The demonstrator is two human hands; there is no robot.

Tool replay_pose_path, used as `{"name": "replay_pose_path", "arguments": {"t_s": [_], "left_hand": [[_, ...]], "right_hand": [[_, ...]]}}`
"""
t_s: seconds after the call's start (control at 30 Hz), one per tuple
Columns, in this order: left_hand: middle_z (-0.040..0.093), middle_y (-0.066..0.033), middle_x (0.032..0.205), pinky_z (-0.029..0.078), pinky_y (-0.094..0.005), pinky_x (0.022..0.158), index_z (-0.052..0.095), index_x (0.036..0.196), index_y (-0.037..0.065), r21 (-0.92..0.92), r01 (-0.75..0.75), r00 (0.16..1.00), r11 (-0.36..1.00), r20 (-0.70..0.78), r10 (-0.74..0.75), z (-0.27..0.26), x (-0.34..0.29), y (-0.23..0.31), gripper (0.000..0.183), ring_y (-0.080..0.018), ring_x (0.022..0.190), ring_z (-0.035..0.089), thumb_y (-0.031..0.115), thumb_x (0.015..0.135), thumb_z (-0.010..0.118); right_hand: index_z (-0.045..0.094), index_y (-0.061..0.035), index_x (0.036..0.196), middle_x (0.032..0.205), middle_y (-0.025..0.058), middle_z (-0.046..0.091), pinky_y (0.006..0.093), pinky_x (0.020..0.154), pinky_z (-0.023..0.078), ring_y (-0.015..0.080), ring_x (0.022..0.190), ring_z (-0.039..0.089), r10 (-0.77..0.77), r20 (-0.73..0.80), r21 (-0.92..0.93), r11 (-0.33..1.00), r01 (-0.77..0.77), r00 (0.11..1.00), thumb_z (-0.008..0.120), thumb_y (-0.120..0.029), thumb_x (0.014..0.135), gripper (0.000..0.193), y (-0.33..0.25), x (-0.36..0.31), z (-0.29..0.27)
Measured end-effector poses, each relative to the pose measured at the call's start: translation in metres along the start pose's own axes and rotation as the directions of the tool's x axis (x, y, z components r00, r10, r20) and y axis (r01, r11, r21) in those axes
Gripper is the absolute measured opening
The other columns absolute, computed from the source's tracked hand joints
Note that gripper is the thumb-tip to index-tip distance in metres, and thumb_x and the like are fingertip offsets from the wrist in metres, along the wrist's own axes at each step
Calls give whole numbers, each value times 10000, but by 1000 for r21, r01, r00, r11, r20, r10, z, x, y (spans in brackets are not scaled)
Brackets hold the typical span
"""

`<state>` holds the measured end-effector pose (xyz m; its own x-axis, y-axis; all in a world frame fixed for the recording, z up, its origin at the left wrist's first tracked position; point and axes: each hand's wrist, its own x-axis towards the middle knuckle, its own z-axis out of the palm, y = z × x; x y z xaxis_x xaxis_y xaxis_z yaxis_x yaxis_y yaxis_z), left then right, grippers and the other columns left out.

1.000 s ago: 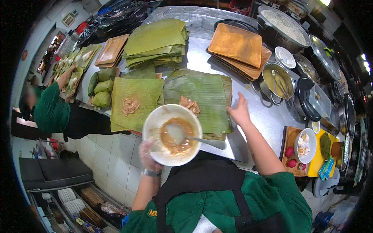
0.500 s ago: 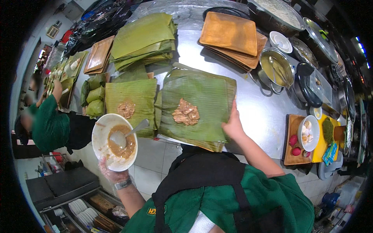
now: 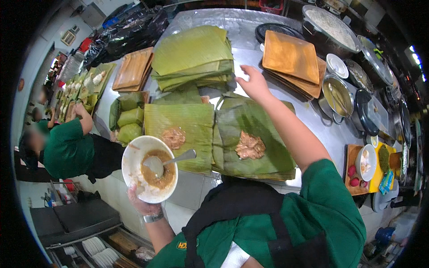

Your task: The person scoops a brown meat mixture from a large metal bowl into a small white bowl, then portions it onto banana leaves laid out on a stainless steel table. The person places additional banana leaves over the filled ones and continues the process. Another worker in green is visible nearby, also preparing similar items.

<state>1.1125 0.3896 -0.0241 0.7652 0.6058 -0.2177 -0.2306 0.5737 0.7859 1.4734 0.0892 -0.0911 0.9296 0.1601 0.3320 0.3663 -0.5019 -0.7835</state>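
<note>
- My left hand (image 3: pixel 143 203) pinches the round white bowl (image 3: pixel 133 161) at my left; tipping it could spill brown sauce (image 3: pixel 157 181).
- My right hand (image 3: pixel 254 85) has fingers spread beside stacked flat green leaves (image 3: pixel 192 49); bumping could slide them.

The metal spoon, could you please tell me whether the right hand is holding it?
No, the spoon rests in the white bowl held by the left hand, while the right hand is near the stacked banana leaves.
</note>
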Motion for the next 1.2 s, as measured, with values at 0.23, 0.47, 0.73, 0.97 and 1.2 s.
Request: {"name": "replay_pose_path", "arguments": {"t_s": [0.23, 0.47, 0.73, 0.97, 1.2], "left_hand": [[469, -178, 1341, 436, -512, 992, 352, 1383, 26, -83, -93, 993, 992, -80, 86, -47, 1, 44, 666, -357, 1197, 496, 295, 796, 516], [483, -191, 1312, 440, -506, 983, 355, 1376, 26, -72, -148, 928, 986, -355, 114, -102, -1, 86, 693, -371, 1177, 506, 302, 766, 532], [475, -182, 1331, 444, -497, 984, 348, 1383, 37, -41, -144, 940, 989, -317, 123, -129, 27, 108, 717, -369, 1188, 499, 310, 754, 559], [480, -173, 1327, 441, -499, 987, 363, 1373, 46, -101, -123, 955, 987, -284, 90, -122, 48, 108, 705, -361, 1184, 504, 318, 754, 562], [463, -191, 1321, 505, -457, 903, 349, 1371, 10, -59, -145, 932, 988, -342, 117, -133, 50, 108, 668, -330, 1157, 519, 322, 808, 525]], "right_hand": [[609, -36, 1174, 1192, 213, 602, 408, 951, 459, 337, 1125, 576, 388, -73, -365, 847, -387, 919, 723, -341, 718, 560, -37, 157, 82], [523, -101, 1297, 1383, 125, 458, 422, 1034, 348, 282, 1293, 411, 683, -104, -419, 630, -654, 723, 658, -303, 770, 580, -36, 189, 102], [527, -111, 1290, 1390, 113, 450, 414, 1029, 333, 282, 1298, 398, 645, -156, -512, 595, -620, 748, 768, -345, 698, 681, -66, 181, 100], [664, -71, 1093, 1178, 132, 629, 362, 905, 480, 261, 1096, 596, 585, -38, -544, 668, -508, 810, 813, -307, 644, 529, -32, 204, 121], [684, -57, 1057, 1162, 163, 637, 360, 897, 502, 281, 1075, 620, 585, -23, -539, 675, -503, 810, 693, -186, 700, 380, -10, 220, 135]]}}
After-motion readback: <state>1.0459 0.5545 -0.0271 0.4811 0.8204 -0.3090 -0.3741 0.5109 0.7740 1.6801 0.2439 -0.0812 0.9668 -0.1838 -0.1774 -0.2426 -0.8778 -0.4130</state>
